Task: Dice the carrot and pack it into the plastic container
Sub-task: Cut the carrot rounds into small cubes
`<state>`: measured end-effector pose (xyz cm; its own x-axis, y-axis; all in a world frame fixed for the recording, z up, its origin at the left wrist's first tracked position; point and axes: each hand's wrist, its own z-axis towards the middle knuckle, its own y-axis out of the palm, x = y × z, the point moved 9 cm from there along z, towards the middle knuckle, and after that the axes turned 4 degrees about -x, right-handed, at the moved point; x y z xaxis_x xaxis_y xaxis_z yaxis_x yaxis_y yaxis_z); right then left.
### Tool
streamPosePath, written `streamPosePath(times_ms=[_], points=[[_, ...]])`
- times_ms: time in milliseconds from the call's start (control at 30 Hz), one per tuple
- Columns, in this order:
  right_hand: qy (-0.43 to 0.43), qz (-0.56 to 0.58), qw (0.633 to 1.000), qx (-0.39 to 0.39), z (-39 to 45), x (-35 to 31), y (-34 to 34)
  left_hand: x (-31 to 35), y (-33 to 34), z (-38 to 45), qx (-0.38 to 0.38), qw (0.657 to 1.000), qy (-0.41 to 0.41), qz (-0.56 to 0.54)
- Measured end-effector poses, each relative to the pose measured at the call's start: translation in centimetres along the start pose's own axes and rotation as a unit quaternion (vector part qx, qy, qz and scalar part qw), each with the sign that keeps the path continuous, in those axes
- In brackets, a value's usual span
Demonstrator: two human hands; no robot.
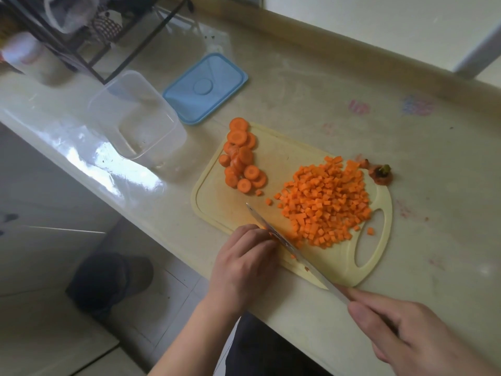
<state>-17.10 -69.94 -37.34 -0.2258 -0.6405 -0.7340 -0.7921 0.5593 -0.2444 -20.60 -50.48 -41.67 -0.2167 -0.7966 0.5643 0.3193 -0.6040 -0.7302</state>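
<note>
A pale yellow cutting board point(214, 202) lies on the counter. A heap of diced carrot point(326, 202) covers its right half, and several round carrot slices point(241, 156) sit at its upper left. My right hand point(412, 332) grips the handle of a knife point(282, 240) whose blade runs diagonally over the board's near edge. My left hand point(244, 261) has its fingers curled down on carrot pieces beside the blade; they are mostly hidden. The clear plastic container point(135, 115) stands to the left of the board.
A blue lid point(206, 88) lies on the counter behind the container. Carrot ends point(379, 173) with a green stub lie off the board's top right. A black wire rack point(81, 36) stands at the far left. The counter edge runs just below my left hand.
</note>
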Motion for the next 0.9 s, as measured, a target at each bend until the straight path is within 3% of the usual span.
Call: streamPosePath(times_ms=[333, 500, 667, 800, 900], points=[[-0.057, -0.05, 0.997, -0.009, 2.1, -1.3, 0.7, 0.3, -0.6, 0.2, 0.02, 1.0, 0.0, -0.006], [-0.07, -0.052, 0.996, -0.013, 2.0, -1.8, 0.2, 0.1, 0.0, 0.5, -0.021, 1.0, 0.004, -0.003], [-0.052, 0.003, 0.999, 0.005, 1.4, -1.1, -0.7, 0.2, 0.7, 2.4, -0.029, 0.999, 0.014, -0.011], [-0.023, 0.111, 0.992, 0.048, 0.4, -0.3, -2.0, 0.1, 1.4, 4.4, -0.038, 0.998, 0.026, -0.036], [-0.021, 0.117, 0.99, 0.078, -0.3, -0.1, -2.8, -0.4, 2.0, 5.7, -0.047, 0.997, 0.023, -0.065]])
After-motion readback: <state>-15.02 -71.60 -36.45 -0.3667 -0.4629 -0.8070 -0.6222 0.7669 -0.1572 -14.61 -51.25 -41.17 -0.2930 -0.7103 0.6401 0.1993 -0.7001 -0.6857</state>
